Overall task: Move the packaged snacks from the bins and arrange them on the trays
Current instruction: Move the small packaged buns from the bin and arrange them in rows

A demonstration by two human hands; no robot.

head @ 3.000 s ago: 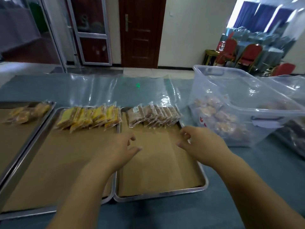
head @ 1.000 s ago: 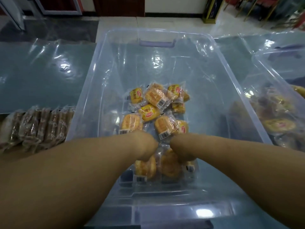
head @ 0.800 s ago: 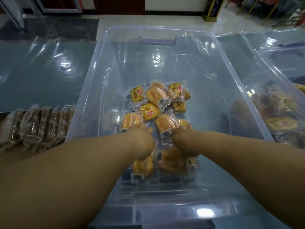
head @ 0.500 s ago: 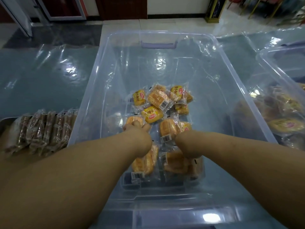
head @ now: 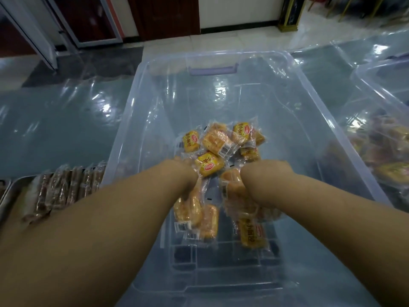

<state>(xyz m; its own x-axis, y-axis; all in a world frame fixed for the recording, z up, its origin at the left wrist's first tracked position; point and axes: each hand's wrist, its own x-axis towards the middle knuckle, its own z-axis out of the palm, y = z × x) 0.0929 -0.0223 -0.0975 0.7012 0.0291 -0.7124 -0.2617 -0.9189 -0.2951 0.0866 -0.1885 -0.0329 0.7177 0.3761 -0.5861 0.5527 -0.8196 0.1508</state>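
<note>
A: Snacks (head: 221,147) – where are they?
B: Loose heap on the floor of the bin (head: 155,89), mid to near end. Yellow wrappers, some label up, some barcode up.
A: Hands?
B: Both inside the bin. Left hand (head: 183,173) at the heap's left edge, right hand (head: 267,171) at its right edge, backs toward the cam. Fingers point down into the packs & are hidden, so can't tell if they're curled on anything or just touching.
A: Step?
B: Pick-up, I'd say. No pack looks clear of the bin yet.
A: Next?
B: Prob. close on a few packs per hand, lift over the bin's left wall, carry to the tray (head: 7,196) left of the bin. Brown packs (head: 66,187) already stand in a row there, so start a fresh row. Wrappers look slick, so grip firm. 2nd bin (head: 376,89), right of the bin: leave it for now.
</note>
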